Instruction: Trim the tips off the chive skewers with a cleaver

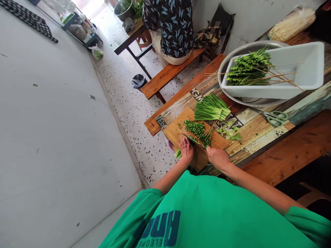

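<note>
On the wooden cutting board (173, 130), my left hand (186, 150) is closed over a bunch of green stalks (178, 154), whose pale ends stick out on its left. My right hand (217, 158) grips a knife (191, 139) by the handle, its blade lying across the board close to my left fingers. Beyond the blade lies a heap of chopped green stalks (196, 129). Several thin wooden skewers (210, 130) rest at its right side. A bundle of long uncut green stalks (210, 109) lies at the board's far edge.
Right of the board are leafy scraps (230, 132) and green-handled scissors (277, 119). A white tub (307, 67) with skewered greens (249, 69) sits in a metal basin (226, 93). Ahead, a person in a patterned shirt (174, 27) sits on a bench (165, 79).
</note>
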